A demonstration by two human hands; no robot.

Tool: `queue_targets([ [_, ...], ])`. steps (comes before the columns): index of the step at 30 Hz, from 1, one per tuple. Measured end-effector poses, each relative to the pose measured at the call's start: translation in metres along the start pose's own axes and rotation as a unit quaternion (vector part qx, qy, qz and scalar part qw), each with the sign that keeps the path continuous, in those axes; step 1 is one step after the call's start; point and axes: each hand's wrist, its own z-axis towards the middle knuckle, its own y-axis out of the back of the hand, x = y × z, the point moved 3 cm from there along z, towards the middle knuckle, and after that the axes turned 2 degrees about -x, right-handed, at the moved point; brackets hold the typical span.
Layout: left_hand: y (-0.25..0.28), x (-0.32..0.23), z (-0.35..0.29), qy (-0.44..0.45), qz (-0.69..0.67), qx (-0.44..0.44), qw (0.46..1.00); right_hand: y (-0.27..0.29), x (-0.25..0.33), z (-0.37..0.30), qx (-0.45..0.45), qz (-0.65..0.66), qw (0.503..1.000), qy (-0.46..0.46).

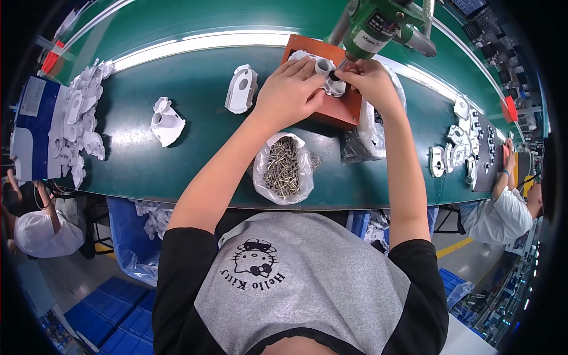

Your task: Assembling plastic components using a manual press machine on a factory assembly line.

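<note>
A white plastic housing part [324, 66] sits on an orange-brown fixture block [337, 111] at the far middle of the bench. My left hand [291, 90] lies over its left side, fingers along the top and thumb bent in, gripping it against the block. My right hand [371, 81] is closed in a pinch at the part's right side. A small black piece [333, 76] shows at those fingertips, just under the tip of a green press-like machine [373, 29]. The fingers partly hide both the housing and the black piece.
A bag of small metal screws or pins [283, 171] stands near the front edge. Loose white parts lie on the left [241, 89]. More are heaped by a blue box [36, 127] and grouped at right [458, 142]. A clear plastic bag [365, 139] lies beside the block.
</note>
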Motion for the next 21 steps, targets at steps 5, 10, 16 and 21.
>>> queue_targets([
  [5,0.000,0.000,0.000,0.001,0.000,-0.002,1.000,0.000,0.007,-0.003,0.000,-0.004,1.000,-0.013],
  [10,-0.001,0.001,0.000,0.011,-0.012,0.004,1.000,0.001,0.002,-0.001,0.002,-0.006,1.000,-0.018],
  [16,0.000,0.000,0.000,0.017,-0.014,0.001,1.000,0.001,0.007,-0.004,-0.001,-0.015,1.000,-0.028],
  [21,-0.001,0.002,0.000,0.004,-0.011,0.002,1.000,-0.001,0.014,-0.008,0.000,-0.023,0.998,-0.053],
])
